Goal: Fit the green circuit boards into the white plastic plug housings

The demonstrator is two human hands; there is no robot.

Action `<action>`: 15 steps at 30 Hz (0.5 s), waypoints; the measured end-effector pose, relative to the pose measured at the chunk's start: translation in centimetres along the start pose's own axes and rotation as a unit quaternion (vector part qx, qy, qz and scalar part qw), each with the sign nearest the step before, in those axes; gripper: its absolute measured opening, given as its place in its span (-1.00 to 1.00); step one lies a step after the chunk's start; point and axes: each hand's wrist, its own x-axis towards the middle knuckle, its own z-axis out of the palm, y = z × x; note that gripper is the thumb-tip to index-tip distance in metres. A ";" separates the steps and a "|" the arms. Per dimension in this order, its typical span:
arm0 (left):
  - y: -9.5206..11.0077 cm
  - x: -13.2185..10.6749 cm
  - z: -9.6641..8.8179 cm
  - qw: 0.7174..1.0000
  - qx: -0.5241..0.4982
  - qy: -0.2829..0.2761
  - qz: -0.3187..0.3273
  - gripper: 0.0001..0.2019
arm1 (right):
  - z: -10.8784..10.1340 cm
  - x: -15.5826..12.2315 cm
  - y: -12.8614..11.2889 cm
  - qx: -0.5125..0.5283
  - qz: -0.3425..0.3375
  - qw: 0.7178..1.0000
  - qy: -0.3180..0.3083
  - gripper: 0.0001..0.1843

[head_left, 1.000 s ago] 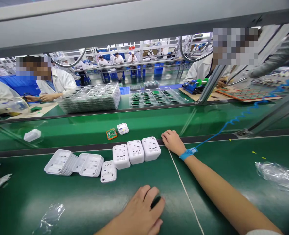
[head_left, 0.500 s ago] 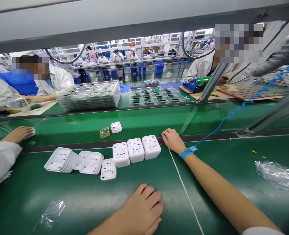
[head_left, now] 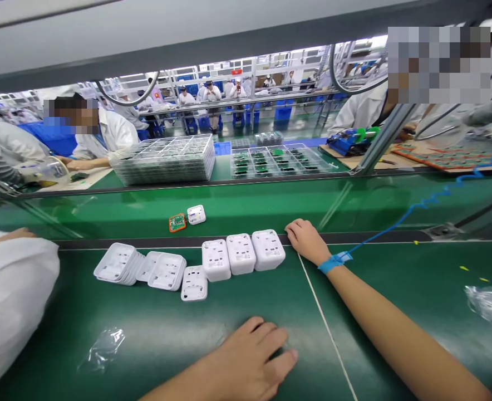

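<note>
1. standing side by side on the green counter (head_left: 158, 323), three white blocks (head_left: 241, 253) show slotted faces upward; this close row, just left of the right hand, probably keeps them tidy and within reach.
2. left of them lie a single white shell (head_left: 195, 284), a second stack (head_left: 166, 272) and a leaning stack (head_left: 116, 264) of similar shells, the last fanned sideways, perhaps so each edge is easy to pick up.
3. beyond the dark strip, an orange-edged circuit board (head_left: 177, 223) lies beside a small white piece (head_left: 196, 215), well apart from both hands.
4. the left hand (head_left: 258, 356) is palm down, low in front, its forearm entering from the bottom left; its fingers are half bent, thumb apart, nothing visible in them.
5. the right arm reaches far forward; the right hand (head_left: 308, 240) rests at the strip, just beside the nearest block, fingers loosely curled. its palm is hidden, so what they hold cannot be told.
6. a blue wrist strap (head_left: 333, 262) joins a coiled cord (head_left: 400, 217), probably for static grounding.
</note>
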 end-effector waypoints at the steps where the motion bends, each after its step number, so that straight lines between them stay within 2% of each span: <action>1: -0.1 0.2 -0.4 1.000 0.000 -0.016 0.012 -0.68 | 0.0 0.0 0.0 0.000 -0.002 1.000 0.000 -0.71; 5: -0.1 0.3 -1.1 0.999 0.007 -0.030 0.037 -0.87 | 0.1 0.0 0.1 -0.003 -0.002 1.000 0.002 -0.69; 7: 0.0 0.2 -1.1 0.999 0.014 -0.012 0.034 -0.82 | 0.1 0.0 0.2 -0.004 -0.001 1.000 0.001 -0.69; 10: 0.1 0.2 -0.9 1.000 0.009 0.007 0.018 -0.63 | 0.1 0.0 0.2 -0.002 0.000 1.000 -0.001 -0.69; 15: -0.1 0.2 -1.1 0.999 -0.016 -0.038 0.021 -0.85 | 0.1 0.0 0.2 0.002 0.001 1.000 -0.004 -0.72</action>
